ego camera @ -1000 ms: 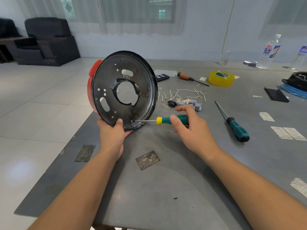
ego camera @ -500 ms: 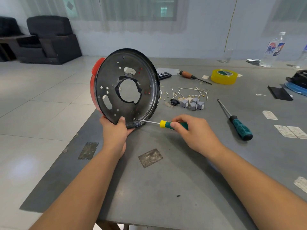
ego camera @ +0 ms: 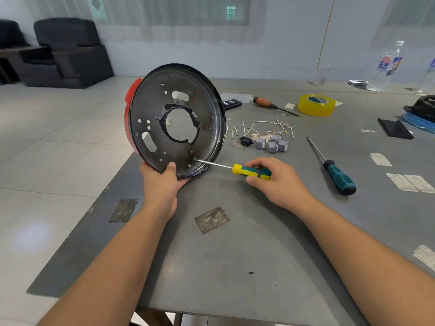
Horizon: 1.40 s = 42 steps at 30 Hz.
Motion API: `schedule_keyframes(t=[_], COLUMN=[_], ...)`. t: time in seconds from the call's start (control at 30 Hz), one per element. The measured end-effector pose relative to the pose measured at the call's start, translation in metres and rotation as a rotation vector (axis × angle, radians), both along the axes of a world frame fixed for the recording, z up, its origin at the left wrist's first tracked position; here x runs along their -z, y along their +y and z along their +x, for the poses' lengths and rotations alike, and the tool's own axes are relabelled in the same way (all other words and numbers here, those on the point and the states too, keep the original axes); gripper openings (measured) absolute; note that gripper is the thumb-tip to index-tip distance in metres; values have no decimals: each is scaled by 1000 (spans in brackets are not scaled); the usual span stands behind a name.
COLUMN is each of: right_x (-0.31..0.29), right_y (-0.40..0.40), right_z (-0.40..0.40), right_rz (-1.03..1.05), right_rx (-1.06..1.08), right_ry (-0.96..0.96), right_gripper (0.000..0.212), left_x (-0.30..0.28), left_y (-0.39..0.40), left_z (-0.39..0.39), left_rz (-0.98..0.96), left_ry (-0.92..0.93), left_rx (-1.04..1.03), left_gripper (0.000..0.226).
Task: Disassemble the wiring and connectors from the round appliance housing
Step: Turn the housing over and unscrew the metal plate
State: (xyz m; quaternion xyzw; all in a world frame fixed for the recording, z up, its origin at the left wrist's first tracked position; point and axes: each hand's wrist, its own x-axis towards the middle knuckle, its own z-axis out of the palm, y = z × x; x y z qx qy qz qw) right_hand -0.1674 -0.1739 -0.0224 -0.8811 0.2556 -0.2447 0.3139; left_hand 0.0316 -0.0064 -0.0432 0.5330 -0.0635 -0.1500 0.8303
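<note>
housing upright, left hand fingers gripping its rim; right hand fingers pinching screwdriver.

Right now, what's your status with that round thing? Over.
Left hand grips round black housing upright on grey table. Right hand holds yellow-green screwdriver, tip at a lower screw. Nothing in the way.

The red back of the round housing was mostly hidden behind its black plate. The left hand hid the bottom rim, & its fingers were out of sight behind. The screwdriver tip was too small to tell (in a screw or not). A bottle and a black-and-blue thing got cut off at the right edge.
</note>
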Motion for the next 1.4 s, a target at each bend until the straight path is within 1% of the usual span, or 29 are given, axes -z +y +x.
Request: schedule_keyframes(t=[0.1, 0.2, 0.33, 0.4, 0.5, 0.73, 0.8, 0.87, 0.93, 1.03, 1.1, 1.23, 1.4], right_x=[-3, -5, -8, -8, -7, -12, -14, -18, -23, -26, -24, -14, -6], right_y=[-4, -10, -9, -5, 1, 5, 6, 11, 20, 36, 43, 47, 52], right_z=[-5, -11, -13, -9, -5, -4, 1, 14, 36, 74, 95, 122, 131], right_rz=[57, 59, -61, -133, -174, -215, -251, -288, -274, -285, -277, -217, -269], right_rx=[2, -51, -175, -204, -215, -178, -125, -91, -135, -180, -124, 29, 87], right_ry=[-29, 2, 115, 159, 199, 315, 284, 204, 124, 109, 134, 191, 183], right_gripper=[27, 26, 26, 28, 31, 36, 39, 34, 25, 18, 19, 29, 29], left_x=[-1, -1, -2, -2, -3, -4, -5, -5, -5, -5, -5, -4, -2], left_y=[0, 0, 0, 0, 0, 0, 0, 0, 0, 0, 0, 0, -1], left_z=[0, 1, 0, -1, -1, -2, -2, -3, -3, -3, -4, -3, -3], left_rz=[-21, -28, -7, 0, -9, -2, -8, -1, 2, 4, 6, 13, 17], left_ry=[9, 20, 33, 31, 23, 21, 18, 15, 7, 7, 9, -15, -43], left_rx=[-3, -1, -3, -3, 7, 21, 26, 33, 37, 39, 36, 42, 47], left_gripper=[35, 35, 35, 36, 34, 32, 32, 32, 33, 34, 33, 32, 32])
